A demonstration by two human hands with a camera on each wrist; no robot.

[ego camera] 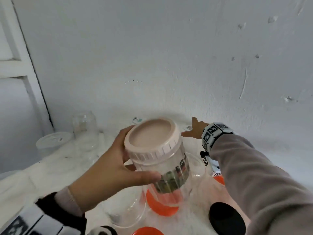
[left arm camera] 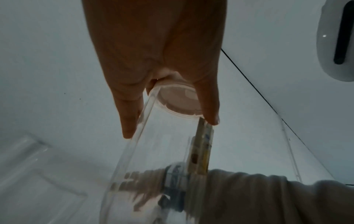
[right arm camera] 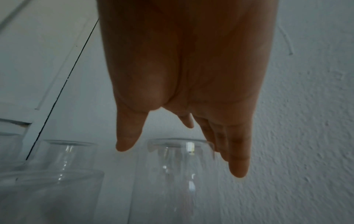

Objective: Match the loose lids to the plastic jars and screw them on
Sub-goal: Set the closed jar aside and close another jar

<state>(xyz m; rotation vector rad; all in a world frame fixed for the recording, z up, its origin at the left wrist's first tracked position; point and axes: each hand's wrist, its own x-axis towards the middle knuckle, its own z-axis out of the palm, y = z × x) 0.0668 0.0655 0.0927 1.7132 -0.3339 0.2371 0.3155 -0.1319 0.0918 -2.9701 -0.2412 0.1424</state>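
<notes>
L hand (ego camera: 108, 168) grips clear plastic jar w/ pale pink ribbed lid (ego camera: 152, 138) — capped, held clear of desk; R hand (ego camera: 194, 129) empty, fingers spread — reaching toward far jars, prob. for next.

No text can be read anywhere. The printed label (ego camera: 174, 177) on the clear jar (ego camera: 169, 170) is blurred to smears of colour, and the small stickers (ego camera: 137, 119) on the things at the back by the wall are too small to read. The bands on both wrists (ego camera: 212, 133) carry only black-and-white square marker patterns, not letters or numbers.
</notes>
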